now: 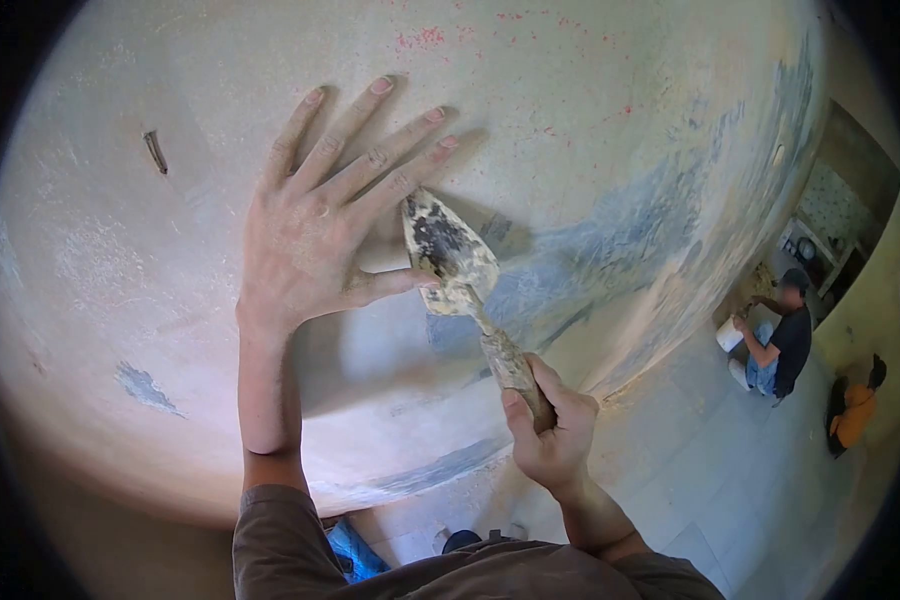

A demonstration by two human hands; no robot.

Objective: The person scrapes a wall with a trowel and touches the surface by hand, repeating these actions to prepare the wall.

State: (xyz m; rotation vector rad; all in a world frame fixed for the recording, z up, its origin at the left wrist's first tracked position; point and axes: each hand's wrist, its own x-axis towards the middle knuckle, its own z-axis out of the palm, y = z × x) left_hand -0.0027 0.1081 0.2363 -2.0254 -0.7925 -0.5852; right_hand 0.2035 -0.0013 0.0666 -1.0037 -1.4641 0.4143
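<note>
My left hand (315,220) lies spread against a pale plastered wall (530,110), fingers apart, with the thumb at the edge of a trowel blade. In my right hand (555,425) is the handle of a pointed trowel (450,245). Its blade, stained white and black, is at the wall just right of my left hand. Grey-blue patches (610,240) mark the wall beyond the blade, and small red specks show higher up.
A piece of metal (154,152) sticks out of the wall at the upper left. On the tiled floor (660,440) at the right, a person in dark clothes (790,345) crouches by a white bucket (729,334). Another person in orange (854,415) is farther right.
</note>
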